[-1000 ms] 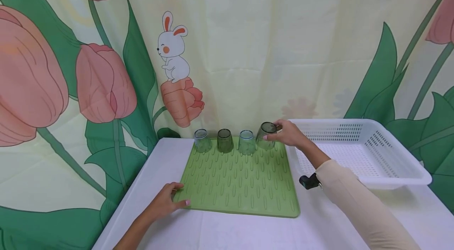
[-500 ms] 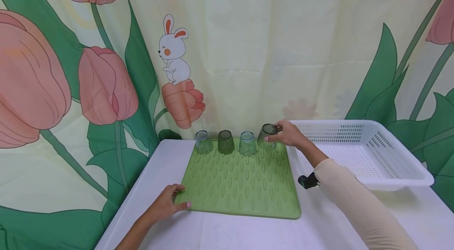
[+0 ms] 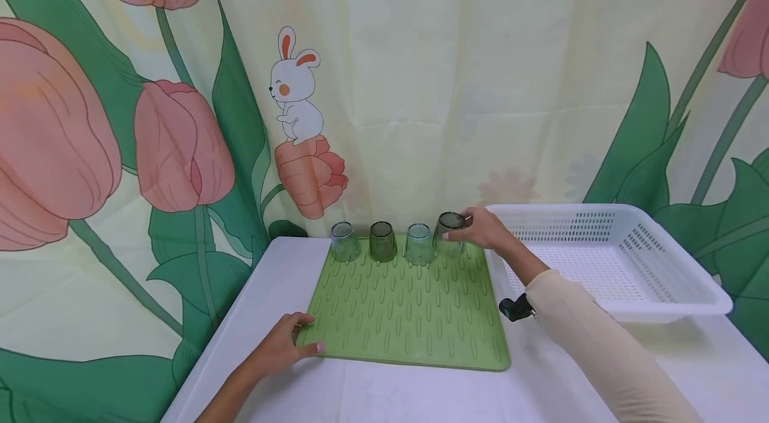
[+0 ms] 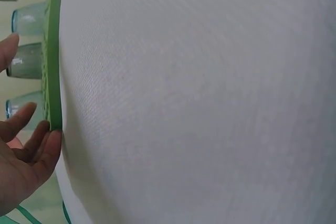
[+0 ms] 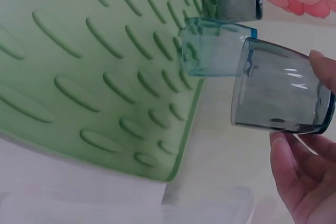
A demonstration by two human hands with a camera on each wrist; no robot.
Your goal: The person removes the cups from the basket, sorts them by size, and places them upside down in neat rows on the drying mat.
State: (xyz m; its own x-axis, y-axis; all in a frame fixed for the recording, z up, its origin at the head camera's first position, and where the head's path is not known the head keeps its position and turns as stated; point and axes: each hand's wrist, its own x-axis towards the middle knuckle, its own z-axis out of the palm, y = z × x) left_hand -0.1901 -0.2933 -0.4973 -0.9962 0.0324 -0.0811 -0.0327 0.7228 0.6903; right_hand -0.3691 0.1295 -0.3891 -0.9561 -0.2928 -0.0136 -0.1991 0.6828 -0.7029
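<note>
Held in my right hand [image 3: 485, 231] is a smoky grey glass tumbler [image 3: 449, 243], mouth down, above the back right of a green ridged drying mat [image 3: 402, 316]. In the right wrist view, the thumb and fingers grip this tumbler [image 5: 281, 87] near its thick base, and its rim looks apart from the mat. Left of it, a pale teal tumbler [image 3: 419, 249], a dark grey tumbler [image 3: 382, 246] and a bluish tumbler [image 3: 345, 246] stand upside down along the back edge. My left hand [image 3: 279, 343] touches the mat's near left corner with spread fingers.
A white perforated plastic basket [image 3: 679, 309] stands on the table right of the mat, partly behind my right arm. White cloth [image 3: 384, 396] covers the table. A curtain [image 3: 408, 76] printed with tulips and a rabbit hangs close behind the tumblers.
My right hand, with the grey tumbler, has shifted slightly left and down over the last half second. My left hand stays at the mat's corner. The head view has tilted a little.
</note>
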